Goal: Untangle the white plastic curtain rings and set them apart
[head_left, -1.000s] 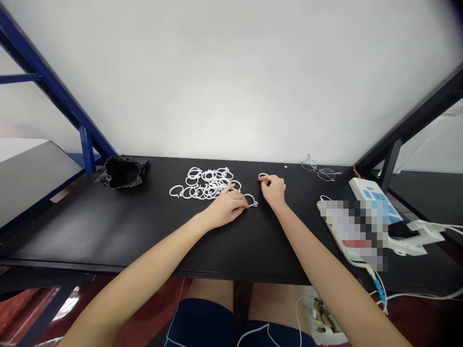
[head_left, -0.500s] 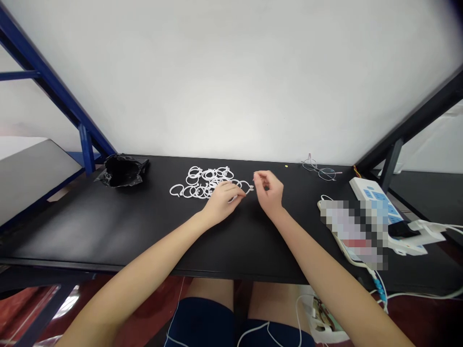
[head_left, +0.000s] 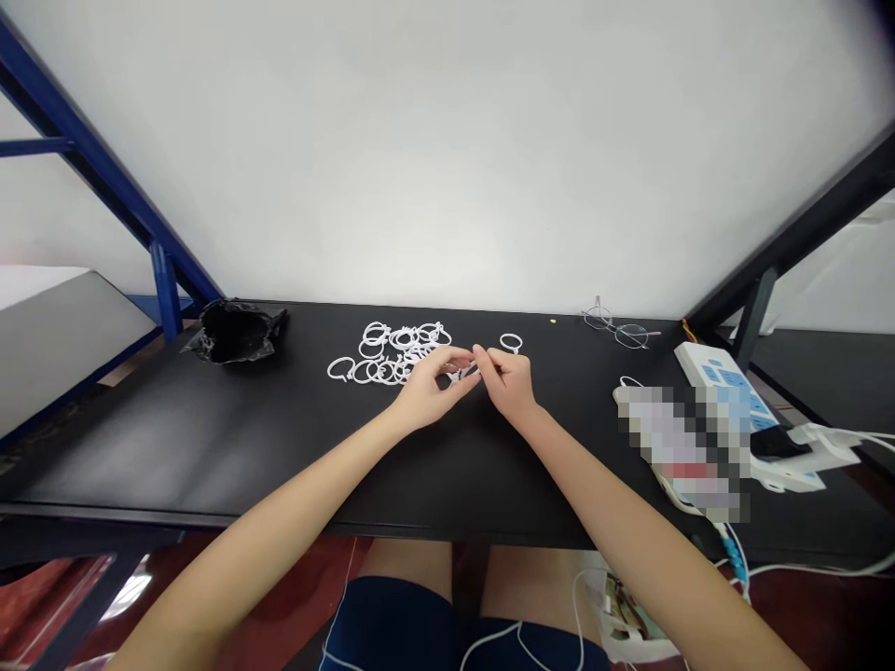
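My left hand (head_left: pixel 437 384) has its thumb and fingers curved around a white plastic ring (head_left: pixel 462 374), mostly hidden by the fingers. Thumb and fingertips of my right hand (head_left: pixel 509 384) are pinched at the right end of this ring, touching the left fingertips. Just beyond my right knuckles is a single closed white ring (head_left: pixel 511 342). A loose pile of similar white rings (head_left: pixel 383 371) with small clasps lies left of and behind my left hand; several stand unclasped, one at the pile's left edge.
An open black plastic bag (head_left: pixel 241 337) stands at the back left of the black table (head_left: pixel 294 447). To the right are eyeglasses (head_left: pixel 615 326), a blurred-out phone (head_left: pixel 678 457) on a cable, and a white power strip (head_left: pixel 727 382) with plugs. A white wall (head_left: pixel 447 168) rises behind.
My right hand has moved left and slightly down to meet the left hand at the ring. A single ring now shows beyond my right hand, where that hand was before.
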A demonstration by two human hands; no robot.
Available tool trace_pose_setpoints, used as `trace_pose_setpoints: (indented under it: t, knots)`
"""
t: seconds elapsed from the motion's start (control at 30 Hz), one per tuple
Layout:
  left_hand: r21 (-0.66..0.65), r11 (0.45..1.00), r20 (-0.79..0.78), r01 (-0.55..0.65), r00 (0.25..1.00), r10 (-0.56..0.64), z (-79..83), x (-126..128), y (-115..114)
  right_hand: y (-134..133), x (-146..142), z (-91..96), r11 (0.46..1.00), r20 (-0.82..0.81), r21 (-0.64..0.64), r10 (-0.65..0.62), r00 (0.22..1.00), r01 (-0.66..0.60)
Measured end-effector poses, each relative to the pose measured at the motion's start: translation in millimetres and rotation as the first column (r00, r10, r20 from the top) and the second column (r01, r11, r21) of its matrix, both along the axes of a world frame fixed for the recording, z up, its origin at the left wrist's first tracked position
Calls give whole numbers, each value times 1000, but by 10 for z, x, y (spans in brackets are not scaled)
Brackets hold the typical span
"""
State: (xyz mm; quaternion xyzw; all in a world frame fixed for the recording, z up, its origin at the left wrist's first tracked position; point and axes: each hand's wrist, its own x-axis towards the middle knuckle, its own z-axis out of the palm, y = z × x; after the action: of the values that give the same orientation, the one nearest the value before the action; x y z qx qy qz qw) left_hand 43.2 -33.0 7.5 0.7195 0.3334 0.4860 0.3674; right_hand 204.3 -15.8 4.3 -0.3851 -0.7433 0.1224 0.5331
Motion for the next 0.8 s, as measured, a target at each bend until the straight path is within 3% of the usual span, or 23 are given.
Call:
trace_pose_setpoints:
  t: [0.07,0.2,0.4,0.63,0.8]
  knots:
    - [88,996,-86,-31,996,39,25,-6,-27,-38,-20,11,1000,-27,9,23,999,-23]
    - [151,987,-149,50,989,-28,66,-7,-59,-75,-36,22,998,-57,2,66,996,-66]
    - [36,999,-214,37,977,-29,98,-13,-68,-97,-54,40,997,-92,-15,73,993,-74]
    - [-28,998,-157,50,986,-54,90,-22,-43,-106,-44,33,988,-80,-91,120,990,-127]
    - [-69,997,-127,46,990,-54,70,-25,-21,-95,-45,16,991,-47,-95,94,994,-98]
